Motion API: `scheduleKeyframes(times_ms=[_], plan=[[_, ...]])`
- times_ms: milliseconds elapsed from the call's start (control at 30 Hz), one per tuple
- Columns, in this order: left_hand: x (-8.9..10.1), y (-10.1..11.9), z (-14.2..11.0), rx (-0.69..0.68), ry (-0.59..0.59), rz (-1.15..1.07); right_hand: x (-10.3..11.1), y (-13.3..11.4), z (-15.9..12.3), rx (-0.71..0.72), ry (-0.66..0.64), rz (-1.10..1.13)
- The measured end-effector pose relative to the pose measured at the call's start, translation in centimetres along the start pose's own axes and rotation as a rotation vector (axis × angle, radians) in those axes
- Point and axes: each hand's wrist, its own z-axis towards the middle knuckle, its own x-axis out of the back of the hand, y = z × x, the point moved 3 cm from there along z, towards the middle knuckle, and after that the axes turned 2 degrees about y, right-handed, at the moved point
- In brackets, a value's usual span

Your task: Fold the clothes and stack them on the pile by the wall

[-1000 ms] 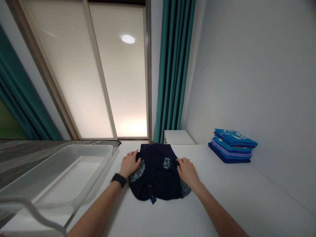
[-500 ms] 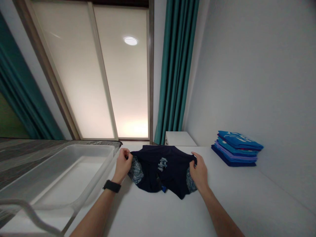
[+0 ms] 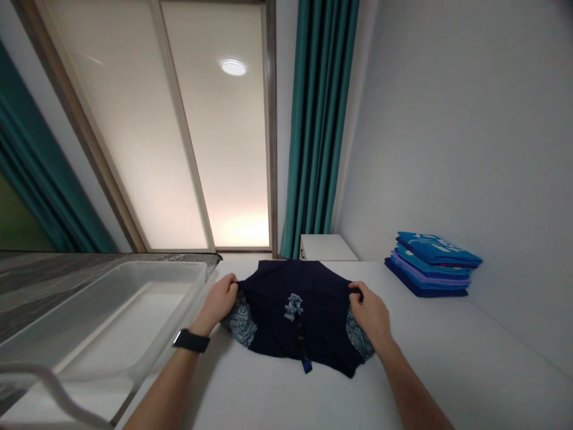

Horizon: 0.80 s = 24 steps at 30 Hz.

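Observation:
A dark navy shirt (image 3: 299, 310) with a small pale print and patterned blue sleeves lies on the white table (image 3: 447, 358) in front of me. My left hand (image 3: 219, 301) pinches its left edge, a black watch on that wrist. My right hand (image 3: 370, 313) grips the right edge near the sleeve. The cloth is stretched flat between both hands, with a small blue tag at its near hem.
A stack of folded blue and purple clothes (image 3: 432, 263) sits at the right by the wall. A clear plastic bin (image 3: 111, 316) stands at the left. Behind are a small white cabinet (image 3: 326, 246), teal curtains (image 3: 317, 119) and a frosted window.
Both hands went from pressing on the bunched shirt to gripping its side edges and pulling them apart. The shirt now lies wider and flatter, slightly nearer to me.

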Motion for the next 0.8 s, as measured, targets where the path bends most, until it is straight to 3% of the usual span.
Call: scheduleKeyframes(times_ms=[100,233,333,400,467,633,800], plan=[[-0.5,0.3,0.0,-0.016,-0.045,-0.125,-0.4,0.3,-0.2,0.066,-0.007,-0.029],[-1.4,-0.6,-0.5,0.078,-0.164,0.108,-1.1,-0.9,-1.0,0.279,0.044,-0.11],[-0.5,-0.7,-0.6,0.066,-0.033,0.279,-1.1,-3.0,-1.8,0.398,0.043,-0.032],[0.1,0.5,-0.8,-0.032,0.082,0.297,-1.2,-4.8,-2.8,0.507,-0.081,0.055],[0.1,2.5,-1.4,-0.15,0.104,0.206,-1.2,-6.4,-4.2,0.569,-0.185,0.088],[-2.5,6.5,-3.9,-0.254,-0.194,0.126,-1.1,-8.2,-6.5,0.566,-0.238,0.015],[-3.2,5.6,-4.2,-0.17,-0.279,0.245,-0.8,-6.0,-4.6,0.412,-0.107,-0.024]])
